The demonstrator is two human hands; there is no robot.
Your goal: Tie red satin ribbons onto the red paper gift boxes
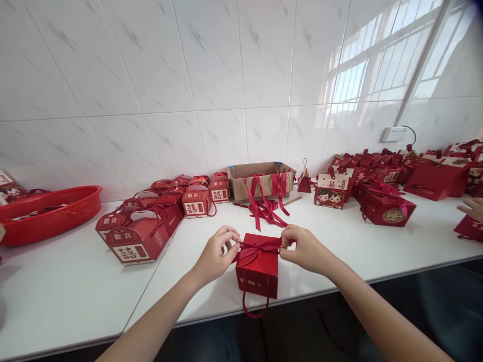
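A red gift box (257,274) stands near the front edge of the white table (204,311), its rope handle hanging over that edge. Dark red ribbon (260,246) crosses the box top and is knotted at the middle. At the left side of the top, my left hand (218,254) pinches one part of the ribbon. My right hand (302,250) pinches the ribbon at the right side, thumb and fingers together. Both hands are just above the table, one on each side of the box.
Behind the box, a cardboard carton (239,188) has red ribbons (264,206) draped over it. Red boxes (132,244) stand at left beside a red basin (56,213). More boxes (388,206) fill the right, where another person's hand (473,207) shows.
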